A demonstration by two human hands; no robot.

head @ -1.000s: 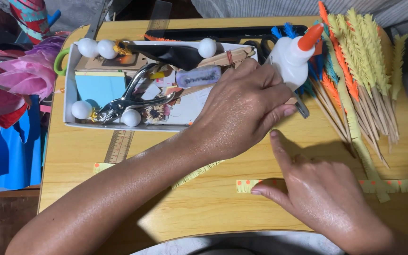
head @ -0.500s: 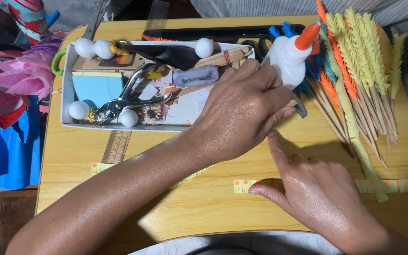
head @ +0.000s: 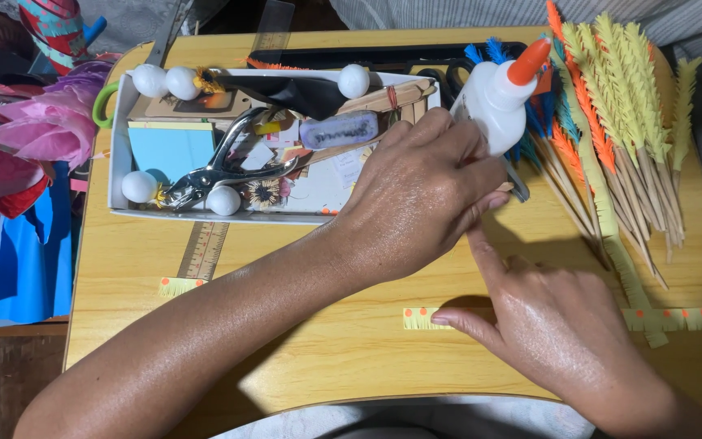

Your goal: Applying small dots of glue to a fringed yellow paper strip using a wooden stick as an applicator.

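My left hand [head: 424, 195] reaches across the yellow wooden table [head: 327, 349] and is closed around the lower part of a white glue bottle [head: 493, 97] with an orange cap, standing just right of a white tray [head: 121, 134]. My right hand [head: 554, 325] rests lower right, fingers spread, with the index fingertip pressing a yellow fringed paper strip [head: 418, 318] with orange dots flat on the table. The strip continues out to the right of the hand. My right thumb points up toward my left hand.
The tray holds a silver hole punch [head: 221, 171], white foam balls, blue notepaper and craft sticks. Yellow and orange fringed paper stems on sticks [head: 635, 130] lie at the right. A ruler [head: 203, 250] lies under the tray's front. Pink and blue paper [head: 18, 203] lies to the left.
Both hands stay almost in place. My left hand has settled a little more around the glue bottle, and my right hand keeps pressing the strip.
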